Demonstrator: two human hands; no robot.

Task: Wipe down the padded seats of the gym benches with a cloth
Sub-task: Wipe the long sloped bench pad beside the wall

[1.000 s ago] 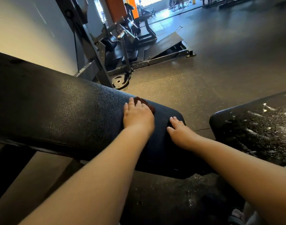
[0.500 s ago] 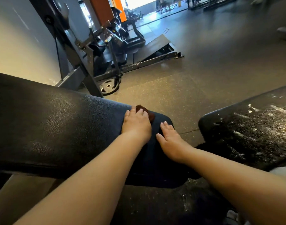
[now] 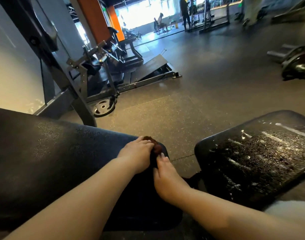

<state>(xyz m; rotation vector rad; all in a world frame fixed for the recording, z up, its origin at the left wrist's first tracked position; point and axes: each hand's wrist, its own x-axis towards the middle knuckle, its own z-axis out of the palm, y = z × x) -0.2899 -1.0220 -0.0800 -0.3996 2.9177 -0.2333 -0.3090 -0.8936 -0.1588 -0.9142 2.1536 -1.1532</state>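
Since a moment ago, both hands have drawn together at the pad's near end. Left pad [image 3: 53,161] runs long from far left toward me; the wet right pad [image 3: 252,161] lies well apart, unwiped I judge. My left hand [image 3: 136,153] presses flat on the cloth [image 3: 154,145], fingers straight and together. My right hand [image 3: 165,177] is just beside it, fingers straight, tips touching the cloth's near edge. The bunched cloth sits at the pad's rounded end.

A gym floor — dark speckled rubber flooring [image 3: 191,104], black padded benches [image 3: 44,161] up close, a steel plate-loaded machine [image 3: 103,70] with a weight plate [image 3: 103,107] leaning at its base, and racks [image 3: 210,16] by bright windows — people training there.
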